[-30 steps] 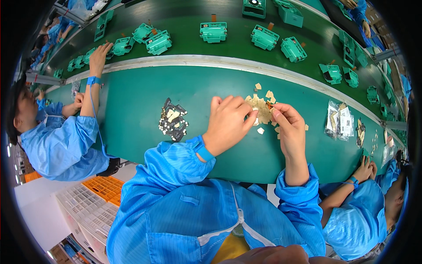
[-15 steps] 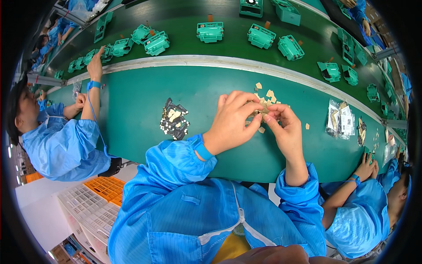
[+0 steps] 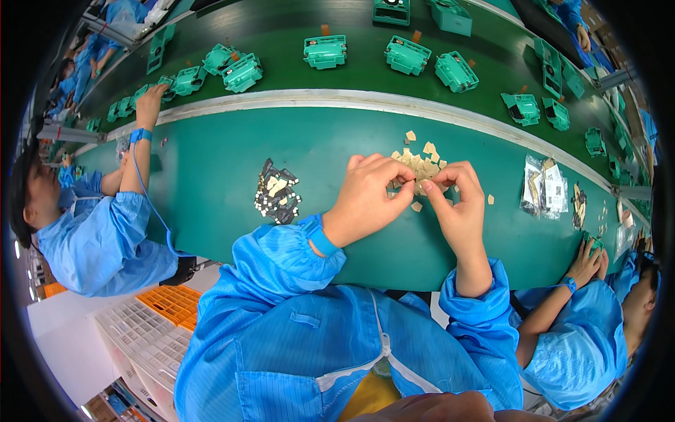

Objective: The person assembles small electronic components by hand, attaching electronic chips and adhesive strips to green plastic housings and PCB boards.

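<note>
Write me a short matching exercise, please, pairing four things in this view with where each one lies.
1. Clear bags
2. Beige heap
3. Orange crate
4. Black-and-white heap

A. Beside a white crate
B. On the table, right of the right hand
C. On the table, left of the left hand
D. Close by both hands

Pairs: 1-B, 2-D, 3-A, 4-C

Small, flat, angular cream pieces (image 3: 426, 167) lie in a loose, overlapping heap a little right of the middle of the bench (image 3: 211, 197). A few sit apart, to its far side, near side and right.
</note>
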